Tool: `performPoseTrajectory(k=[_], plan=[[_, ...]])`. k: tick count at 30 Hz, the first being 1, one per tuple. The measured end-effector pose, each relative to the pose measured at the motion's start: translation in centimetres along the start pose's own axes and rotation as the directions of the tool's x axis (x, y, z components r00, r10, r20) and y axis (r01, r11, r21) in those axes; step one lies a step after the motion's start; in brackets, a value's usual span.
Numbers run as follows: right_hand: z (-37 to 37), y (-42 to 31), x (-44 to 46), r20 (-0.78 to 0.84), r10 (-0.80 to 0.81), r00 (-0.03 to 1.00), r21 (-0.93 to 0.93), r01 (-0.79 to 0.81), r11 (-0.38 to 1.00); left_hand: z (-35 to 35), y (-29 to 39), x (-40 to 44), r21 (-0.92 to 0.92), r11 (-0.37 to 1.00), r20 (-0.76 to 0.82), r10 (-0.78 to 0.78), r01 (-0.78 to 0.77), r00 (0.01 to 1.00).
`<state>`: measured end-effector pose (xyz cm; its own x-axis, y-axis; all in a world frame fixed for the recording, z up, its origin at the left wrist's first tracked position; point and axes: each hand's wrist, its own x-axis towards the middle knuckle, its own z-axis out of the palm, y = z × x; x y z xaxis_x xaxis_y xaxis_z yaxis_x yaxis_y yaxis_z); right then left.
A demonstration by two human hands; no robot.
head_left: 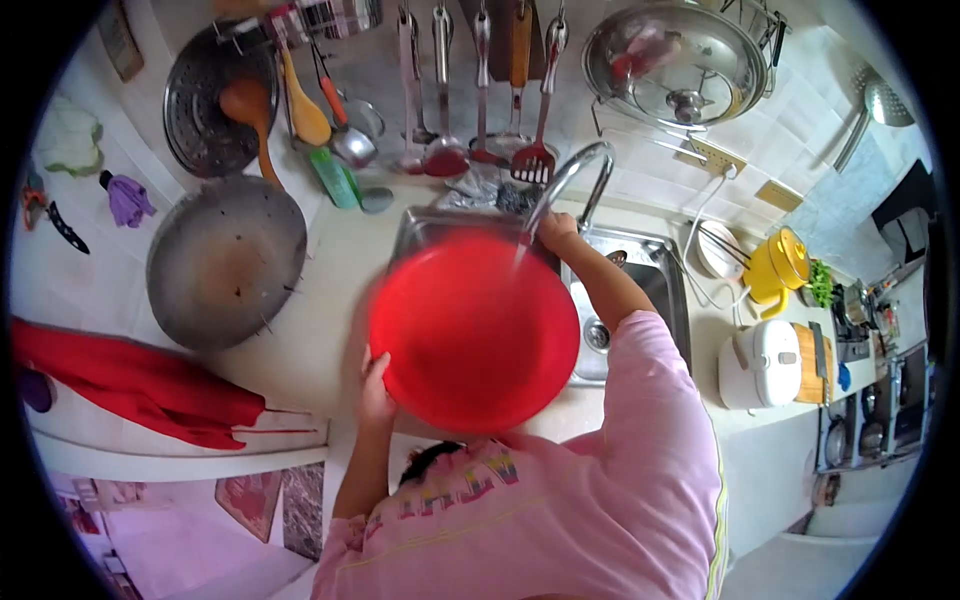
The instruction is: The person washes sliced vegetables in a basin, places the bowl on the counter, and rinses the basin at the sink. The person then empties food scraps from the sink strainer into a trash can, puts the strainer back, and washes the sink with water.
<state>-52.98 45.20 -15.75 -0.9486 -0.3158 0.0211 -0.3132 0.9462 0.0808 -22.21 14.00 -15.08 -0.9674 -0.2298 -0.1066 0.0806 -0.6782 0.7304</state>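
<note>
A large round red basin [470, 340] is tilted over the left bowl of the sink [420, 222]. At the basin's lower left rim, my left hand [377, 388] is closed on the edge, thumb along the side. My right hand [556, 232] reaches past the basin to the base of the chrome faucet [597, 152] and appears closed around it there; its fingers are partly hidden. Under the spout, a blurred thin stream of water [519, 256] falls into the basin. The basin's interior is smeared by motion.
A wok [228, 262] leans at the left wall, near a green bottle [335, 178]. Ladles and spatulas [483, 90] hang behind the sink. On the right counter stand a white rice cooker [760, 364], a yellow electric pot [778, 265] and a cutting board [812, 362].
</note>
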Motion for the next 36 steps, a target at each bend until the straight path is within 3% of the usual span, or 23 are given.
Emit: performPoseTrajectory(k=[4,7,10,12,13,16,17,19,22,24,25,27,30,32,34,36], plan=[[0.9,1.5,3.4,0.049,-0.042,0.998,-0.187,0.051,0.981,0.3,0.5,0.2,0.005,1.000,0.022,0.013,-0.013,1.000],[-1.3,1.8,1.7,0.034,-0.020,0.999,-0.197,0.026,0.980,-0.2,0.5,0.1,0.002,0.999,0.044,-0.036,0.036,0.998],[-3.2,0.2,-0.8,0.185,-0.078,0.980,-0.047,0.088,0.995,-0.3,0.7,0.2,0.081,0.997,0.040,-0.001,-0.002,0.999],[-6.9,-1.3,-5.4,0.194,-0.165,0.967,-0.005,0.169,0.986,0.2,1.3,0.6,0.015,1.000,0.067,-0.001,0.000,0.998],[-11.6,-2.4,-9.7,0.368,-0.022,0.930,0.106,-0.018,0.994,0.4,1.1,0.2,-0.035,0.999,0.083,-0.020,0.023,0.996],[-13.1,-0.8,-12.5,0.345,-0.002,0.939,0.080,-0.027,0.996,-0.5,0.9,0.8,-0.018,0.999,0.103,-0.034,0.036,0.994],[-14.8,-1.0,-13.6,0.311,-0.029,0.950,0.187,-0.031,0.982,-0.7,0.8,1.0,-0.020,0.999,0.100,-0.042,0.044,0.994],[-17.3,-1.3,-14.6,0.199,-0.236,0.951,0.207,0.194,0.959,-1.2,0.5,1.4,-0.020,0.998,0.095,-0.057,0.059,0.994],[-19.9,-2.9,-14.7,-0.011,-0.318,0.948,0.564,0.268,0.781,-1.8,-0.1,1.7,-0.029,0.998,0.086,-0.051,0.053,0.995],[-22.8,-5.6,-14.6,-0.097,-0.273,0.957,0.641,0.269,0.719,-1.9,-0.1,1.6,-0.048,0.998,0.077,-0.046,0.050,0.996],[-24.2,-6.8,-14.2,-0.050,-0.163,0.985,0.778,0.141,0.612,-2.0,-0.1,1.5,-0.057,0.997,0.073,-0.040,0.044,0.997],[-26.1,-8.5,-12.2,-0.080,-0.059,0.995,0.931,0.096,0.352,-2.3,-0.4,1.5,-0.040,0.998,0.053,-0.039,0.041,0.998],[-27.8,-9.9,-6.7,-0.269,0.084,0.959,0.963,0.267,0.030,-1.8,0.3,0.9,-0.032,0.998,0.094,-0.048,0.051,0.994],[-28.9,-10.7,-2.4,-0.332,0.309,0.891,0.917,0.382,-0.117,-1.7,0.9,0.7,0.038,0.998,0.129,-0.046,0.042,0.991],[-30.2,-10.9,0.7,-0.324,0.427,0.844,0.900,0.414,-0.136,-2.0,1.3,0.7,0.175,0.985,0.146,-0.030,0.004,0.989],[-31.3,-11.0,2.6,-0.301,0.496,0.815,0.889,0.428,-0.162,-1.7,1.7,0.0,0.189,0.979,0.073,-0.095,0.080,0.993]])
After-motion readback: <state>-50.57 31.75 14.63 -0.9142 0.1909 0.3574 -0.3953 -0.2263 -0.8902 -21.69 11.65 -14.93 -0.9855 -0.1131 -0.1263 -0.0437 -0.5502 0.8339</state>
